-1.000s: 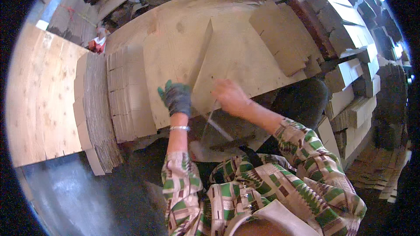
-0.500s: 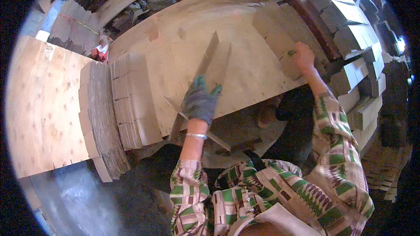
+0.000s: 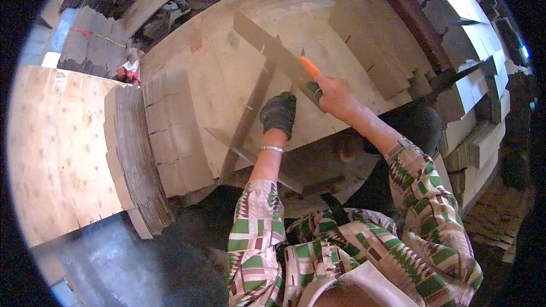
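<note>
**A:** ok so what's actually being held here?

**B:** An orange pointed tool [image 3: 310, 67] is gripped in the right hand [image 3: 335, 98], dark tip aimed away from the wearer. Cutter-ish, but the tip is too small to be made out. A plain cardboard strip [image 3: 261, 38] also seems to be pinched there by its near end, slanted up to the left over the plywood tabletop [image 3: 216, 51].

**A:** and the left hand?

**B:** The left hand [image 3: 278, 115] is covered by a dark glove, fingers curled in, just beside the right. Something thin is seen poking past the fingers, but whether it's gripped can't be told. A silver bracelet [image 3: 273, 149] is worn at that wrist.

**A:** anything else laid out?

**B:** Yep, a notched cardboard strip [image 3: 248, 115] is crossed by a narrow strip [image 3: 223, 139] near the table's front edge, left of the gloved hand. Flat cardboard is stacked at both sides, a left stack [image 3: 173, 131] and a right stack [image 3: 375, 45]. A red-and-white bag [image 3: 129, 73] is parked at the far left corner.
</note>
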`<state>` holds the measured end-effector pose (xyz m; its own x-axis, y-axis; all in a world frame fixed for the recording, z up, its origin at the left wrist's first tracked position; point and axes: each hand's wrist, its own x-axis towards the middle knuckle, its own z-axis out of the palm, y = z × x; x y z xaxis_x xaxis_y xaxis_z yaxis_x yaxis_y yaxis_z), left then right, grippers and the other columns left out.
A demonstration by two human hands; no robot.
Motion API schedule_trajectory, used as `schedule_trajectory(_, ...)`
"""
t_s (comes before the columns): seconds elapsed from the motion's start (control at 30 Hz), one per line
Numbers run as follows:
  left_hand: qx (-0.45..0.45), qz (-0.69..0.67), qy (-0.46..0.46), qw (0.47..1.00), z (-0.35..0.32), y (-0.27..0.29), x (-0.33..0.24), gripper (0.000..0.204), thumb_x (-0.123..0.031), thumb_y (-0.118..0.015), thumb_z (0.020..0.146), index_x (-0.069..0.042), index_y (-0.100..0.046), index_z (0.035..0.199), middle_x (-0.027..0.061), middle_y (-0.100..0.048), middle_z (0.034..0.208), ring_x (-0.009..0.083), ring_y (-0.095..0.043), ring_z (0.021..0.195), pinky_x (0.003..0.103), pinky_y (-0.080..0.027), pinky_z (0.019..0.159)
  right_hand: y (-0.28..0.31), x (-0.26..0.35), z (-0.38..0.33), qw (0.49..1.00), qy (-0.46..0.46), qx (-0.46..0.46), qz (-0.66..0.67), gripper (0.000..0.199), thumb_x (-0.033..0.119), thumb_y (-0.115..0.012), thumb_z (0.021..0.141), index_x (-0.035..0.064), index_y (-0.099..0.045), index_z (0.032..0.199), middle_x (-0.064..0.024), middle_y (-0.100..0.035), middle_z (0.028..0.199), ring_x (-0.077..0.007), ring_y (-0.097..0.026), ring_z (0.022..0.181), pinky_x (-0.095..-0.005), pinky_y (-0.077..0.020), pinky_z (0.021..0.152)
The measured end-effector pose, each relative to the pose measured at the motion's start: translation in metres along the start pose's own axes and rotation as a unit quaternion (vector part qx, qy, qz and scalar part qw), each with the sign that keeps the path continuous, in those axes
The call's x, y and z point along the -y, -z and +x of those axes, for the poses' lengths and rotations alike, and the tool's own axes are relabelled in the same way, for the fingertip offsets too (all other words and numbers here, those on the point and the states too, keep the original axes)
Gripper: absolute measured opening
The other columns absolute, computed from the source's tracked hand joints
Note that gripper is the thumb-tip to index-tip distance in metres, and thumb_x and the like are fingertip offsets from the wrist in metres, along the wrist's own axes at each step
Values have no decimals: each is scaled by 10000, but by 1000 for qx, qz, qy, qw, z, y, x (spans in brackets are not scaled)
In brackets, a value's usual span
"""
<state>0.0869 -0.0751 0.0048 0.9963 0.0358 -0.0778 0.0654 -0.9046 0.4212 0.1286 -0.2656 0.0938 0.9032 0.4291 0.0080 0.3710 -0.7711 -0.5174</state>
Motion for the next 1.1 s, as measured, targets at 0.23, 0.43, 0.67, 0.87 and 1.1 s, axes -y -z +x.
schedule_trajectory(0.23,15,-35,19,999,-8,14,-7,398,-419,-486,978,-115,-718,1085,173,-711,1071,376,-663,1026,499,-507,893,-28,2,0,999,53,11,4,874,55,-592,859,355,-203,1582,-219,-702,915,-432,-680,820,-537,-528,699)
schedule_trajectory(0.43,-174,15,104,979,4,49,12,463,-435,-568,960,-123,-620,1297,155,-664,1250,369,-635,1126,499,-458,995,-32,-14,-11,998,57,10,19,882,51,-592,850,348,-204,1585,-214,-705,907,-429,-682,813,-541,-527,690)
schedule_trajectory(0.67,29,61,202,977,28,52,46,377,-386,-492,971,-129,-736,1099,159,-724,1087,350,-698,1036,476,-555,850,-25,14,-10,999,27,35,-16,904,32,-596,834,297,-191,1597,-225,-700,870,-423,-684,800,-544,-527,693)
schedule_trajectory(0.87,-27,45,201,978,22,35,45,355,-359,-467,987,-154,-744,1071,165,-723,1068,361,-701,1011,470,-561,820,-25,17,-14,993,-3,89,-75,876,7,-588,825,262,-237,1586,-213,-690,832,-419,-676,782,-533,-518,679)
schedule_trajectory(1.1,-24,33,208,977,26,43,47,334,-355,-492,977,-154,-743,1067,160,-724,1067,361,-701,1007,465,-560,819,-39,21,2,991,35,99,-80,922,-37,-579,806,288,-214,1587,-208,-689,861,-417,-671,787,-535,-508,673)
